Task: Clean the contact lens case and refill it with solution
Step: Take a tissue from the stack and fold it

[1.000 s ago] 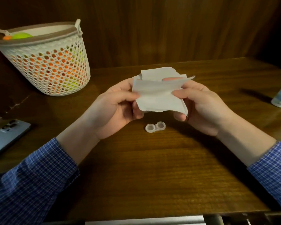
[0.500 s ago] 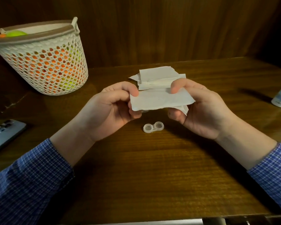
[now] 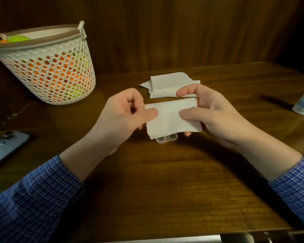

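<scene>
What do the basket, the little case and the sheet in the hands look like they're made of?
Basket: likely moulded plastic, matt off-white, judging by its even punched holes and tan rim.
Case: seemingly clear, glossy plastic; the table shows through its two round wells.
Sheet: thin white tissue paper, matt and faintly creased, folded, pinched by the left hand and right hand.

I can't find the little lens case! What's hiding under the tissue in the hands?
The lens case lies on the table below the folded tissue, which both hands hold. Only its near edge peeks out; the rest is covered.
</scene>
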